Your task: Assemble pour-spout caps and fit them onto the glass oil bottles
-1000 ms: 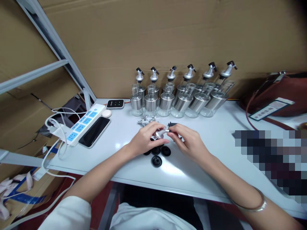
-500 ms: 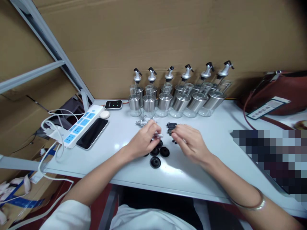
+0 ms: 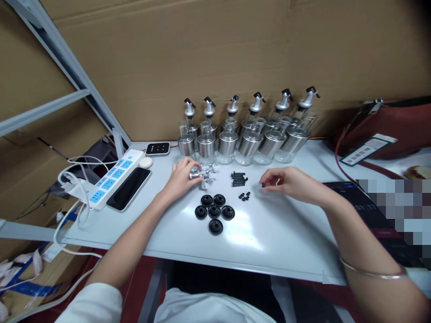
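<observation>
My left hand (image 3: pixel 182 177) curls its fingers and thumb around a silver pour spout (image 3: pixel 194 174), at the edge of a small cluster of such metal spouts (image 3: pixel 206 183) on the table. My right hand (image 3: pixel 286 183) hovers to the right, pinching a small black piece (image 3: pixel 263 185); a small pale bit also shows between its fingers. Between the hands lies a row of thin black parts (image 3: pixel 238 179), with several tiny black pieces (image 3: pixel 244 197) just below. Several round black stoppers (image 3: pixel 214 211) are grouped nearer the table's front edge.
Two rows of glass-and-steel bottles (image 3: pixel 226 142) stand at the back, the rear ones topped with spouts. A power strip (image 3: pixel 116 177), a phone (image 3: pixel 129 188) and a small black device (image 3: pixel 157 149) sit left. A brown bag (image 3: pixel 397 130) and a dark screen (image 3: pixel 363 211) are right.
My left hand has moved left and away from me with the spout, to the spout cluster. My right hand has moved right, off the thin black parts, uncovering them and the tiny pieces.
</observation>
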Action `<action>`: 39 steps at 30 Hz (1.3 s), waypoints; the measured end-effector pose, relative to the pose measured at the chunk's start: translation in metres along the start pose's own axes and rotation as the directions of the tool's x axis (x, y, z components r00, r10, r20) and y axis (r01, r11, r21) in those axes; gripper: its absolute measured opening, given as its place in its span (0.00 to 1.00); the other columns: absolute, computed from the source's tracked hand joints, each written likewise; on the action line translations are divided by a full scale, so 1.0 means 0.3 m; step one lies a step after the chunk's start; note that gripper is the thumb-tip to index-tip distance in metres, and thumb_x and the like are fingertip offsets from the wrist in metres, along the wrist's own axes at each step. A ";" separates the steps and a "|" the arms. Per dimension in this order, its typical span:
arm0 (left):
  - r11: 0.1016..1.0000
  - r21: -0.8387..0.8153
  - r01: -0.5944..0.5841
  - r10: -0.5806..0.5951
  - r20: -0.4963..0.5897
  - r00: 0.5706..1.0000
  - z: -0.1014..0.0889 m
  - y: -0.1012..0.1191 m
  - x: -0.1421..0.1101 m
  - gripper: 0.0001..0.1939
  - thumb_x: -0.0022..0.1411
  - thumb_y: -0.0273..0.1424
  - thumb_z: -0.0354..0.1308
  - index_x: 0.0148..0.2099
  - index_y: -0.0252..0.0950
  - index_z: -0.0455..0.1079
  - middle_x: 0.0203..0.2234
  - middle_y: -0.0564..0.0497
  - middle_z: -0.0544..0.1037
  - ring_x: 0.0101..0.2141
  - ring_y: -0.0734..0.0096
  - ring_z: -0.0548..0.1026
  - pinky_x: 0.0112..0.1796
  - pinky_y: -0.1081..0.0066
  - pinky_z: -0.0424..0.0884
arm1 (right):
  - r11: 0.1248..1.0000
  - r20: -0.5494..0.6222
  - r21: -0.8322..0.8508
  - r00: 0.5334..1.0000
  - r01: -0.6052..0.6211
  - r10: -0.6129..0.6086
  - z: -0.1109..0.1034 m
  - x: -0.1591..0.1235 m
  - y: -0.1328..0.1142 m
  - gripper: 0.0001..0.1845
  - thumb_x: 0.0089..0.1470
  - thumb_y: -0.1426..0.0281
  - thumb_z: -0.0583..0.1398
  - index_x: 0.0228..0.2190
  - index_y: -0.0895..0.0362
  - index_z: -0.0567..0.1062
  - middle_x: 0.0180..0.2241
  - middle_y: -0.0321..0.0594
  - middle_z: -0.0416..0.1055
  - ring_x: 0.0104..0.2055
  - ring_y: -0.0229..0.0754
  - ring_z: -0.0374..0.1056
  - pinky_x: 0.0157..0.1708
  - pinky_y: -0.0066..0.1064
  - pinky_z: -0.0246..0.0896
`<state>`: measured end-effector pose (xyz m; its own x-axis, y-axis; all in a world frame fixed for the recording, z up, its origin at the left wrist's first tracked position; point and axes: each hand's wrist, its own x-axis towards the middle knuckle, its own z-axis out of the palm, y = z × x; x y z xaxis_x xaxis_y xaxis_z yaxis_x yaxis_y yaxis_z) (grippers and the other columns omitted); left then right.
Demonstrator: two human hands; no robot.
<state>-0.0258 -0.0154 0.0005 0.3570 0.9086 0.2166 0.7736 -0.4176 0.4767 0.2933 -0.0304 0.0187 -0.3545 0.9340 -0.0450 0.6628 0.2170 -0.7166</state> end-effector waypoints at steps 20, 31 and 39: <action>0.977 -0.179 0.113 -0.110 0.027 0.994 -0.173 -0.063 -0.016 0.16 0.63 0.43 0.50 0.43 0.36 0.66 0.33 0.50 0.72 0.35 0.67 0.70 0.35 0.68 0.67 | 0.982 0.146 -0.178 0.989 0.063 -0.037 0.012 0.001 -0.003 0.16 0.42 0.66 0.62 0.37 0.56 0.75 0.28 0.36 0.70 0.27 0.38 0.66 0.30 0.32 0.63; 0.967 0.190 -0.169 0.146 0.128 0.981 -0.055 0.019 -0.035 0.10 0.59 0.37 0.58 0.40 0.36 0.67 0.33 0.49 0.72 0.33 0.65 0.70 0.34 0.67 0.66 | 0.988 0.117 -0.137 0.992 0.064 -0.048 0.061 0.014 0.008 0.10 0.45 0.66 0.59 0.30 0.56 0.76 0.26 0.37 0.72 0.27 0.39 0.66 0.29 0.31 0.63; 0.953 0.183 -0.242 0.237 0.050 0.970 -0.069 -0.012 -0.025 0.06 0.64 0.29 0.50 0.37 0.36 0.67 0.34 0.48 0.70 0.33 0.67 0.70 0.36 0.67 0.68 | 0.992 0.004 -0.063 0.994 0.107 -0.107 0.048 0.012 0.004 0.11 0.49 0.60 0.60 0.28 0.55 0.76 0.28 0.40 0.75 0.29 0.41 0.69 0.32 0.35 0.64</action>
<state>-0.0422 -0.0208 0.0149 0.5558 0.7828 0.2800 0.7467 -0.6181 0.2460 0.2834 -0.0307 0.0075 -0.4257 0.9044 0.0292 0.6613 0.3330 -0.6721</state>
